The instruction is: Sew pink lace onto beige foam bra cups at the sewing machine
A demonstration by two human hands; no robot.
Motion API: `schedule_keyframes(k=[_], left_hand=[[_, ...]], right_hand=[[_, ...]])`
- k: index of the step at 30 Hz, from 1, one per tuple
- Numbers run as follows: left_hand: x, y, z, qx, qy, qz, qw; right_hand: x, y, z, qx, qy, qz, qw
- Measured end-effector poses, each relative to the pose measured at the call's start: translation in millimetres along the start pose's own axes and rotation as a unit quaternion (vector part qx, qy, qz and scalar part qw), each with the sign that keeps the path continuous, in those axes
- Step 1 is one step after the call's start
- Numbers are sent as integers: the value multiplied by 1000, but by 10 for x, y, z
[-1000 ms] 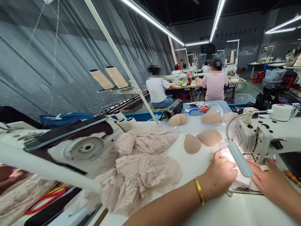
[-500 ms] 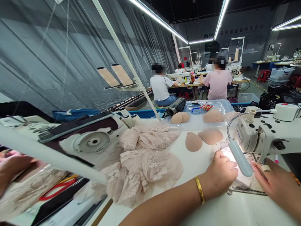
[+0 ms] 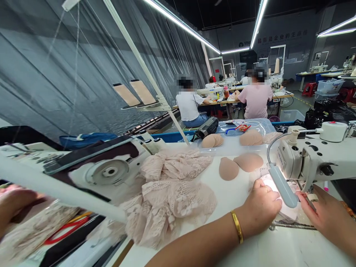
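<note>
Beneath the sewing machine head (image 3: 299,157) lies a pale pink bra cup (image 3: 287,213), brightly lit and partly covered by a grey lamp (image 3: 283,186) on a bendy neck. My left hand (image 3: 263,204), wearing a ring and a gold bangle, is closed on the cup's left side with its fingers curled. On the other side my right hand (image 3: 322,213) has its fingers together at the cup's edge, close to the presser foot. The lamp hides some of those fingertips. A band wraps one right finger. The needle point cannot be made out.
Beige lace (image 3: 172,204) lies heaped left of my forearm. Two loose bra cups (image 3: 228,168) rest behind my left hand, before a clear plastic tray (image 3: 211,150) bearing stacked cups. A thread stand (image 3: 147,107) slants up at left. Another person's hand (image 3: 16,202) shows at far left.
The view has shifted slightly. Both my hands keep nearly the same place at the bra cup, and the lace and loose cups lie as before.
</note>
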State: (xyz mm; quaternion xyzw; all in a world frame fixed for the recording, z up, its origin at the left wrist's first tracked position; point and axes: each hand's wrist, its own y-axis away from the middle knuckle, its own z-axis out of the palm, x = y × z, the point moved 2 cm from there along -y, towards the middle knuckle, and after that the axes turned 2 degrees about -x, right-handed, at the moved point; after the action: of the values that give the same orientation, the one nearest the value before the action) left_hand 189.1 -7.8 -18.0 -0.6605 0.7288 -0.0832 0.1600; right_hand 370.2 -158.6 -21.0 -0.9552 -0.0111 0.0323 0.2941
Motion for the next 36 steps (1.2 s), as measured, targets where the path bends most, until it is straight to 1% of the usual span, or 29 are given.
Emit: schedule_keyframes(k=[2, 4, 6, 7, 9, 11, 12, 14, 17, 22, 25, 30, 33, 36], left_hand=[[-16, -5, 4, -3, -3, -2, 1000], [-36, -13, 4, -10, -8, -7, 1000], [-35, -13, -6, -16, -6, -12, 1000], [-20, -7, -17, -17, -1, -13, 1000], [46, 23, -51, -13, 12, -9, 1000], [140, 65, -90, -6, 19, -3, 1000], [184, 85, -107, -4, 21, 0, 1000], [242, 111, -129, -4, 24, 5, 1000], [227, 106, -125, -14, 39, 7, 999], [55, 52, -79, -48, 69, 8, 996], [-45, 14, -69, -58, 70, 16, 996], [-202, -56, -66, -60, 63, 26, 996], [-318, -109, -77, -76, 69, 27, 994], [-408, -174, -106, -91, 78, 26, 993]], right_hand=[[-57, -29, -13, 31, 7, 9, 999], [-96, -37, -10, 48, 16, 30, 998], [-115, -27, 0, 31, 9, 39, 999], [-118, -17, 3, 7, -6, 36, 999], [-120, 8, 4, -67, -51, 21, 996], [-128, 31, -7, -145, -97, 3, 985], [-133, 39, -14, -173, -116, -3, 978], [-143, 45, -22, -204, -144, -6, 968], [-148, 45, 0, -210, -165, -2, 964], [-132, 61, 89, -182, -155, 16, 971], [-124, 80, 153, -178, -144, 28, 973], [-109, 123, 272, -202, -102, 49, 973], [-99, 141, 324, -210, -72, 53, 974], [-86, 136, 349, -213, -66, 53, 973]])
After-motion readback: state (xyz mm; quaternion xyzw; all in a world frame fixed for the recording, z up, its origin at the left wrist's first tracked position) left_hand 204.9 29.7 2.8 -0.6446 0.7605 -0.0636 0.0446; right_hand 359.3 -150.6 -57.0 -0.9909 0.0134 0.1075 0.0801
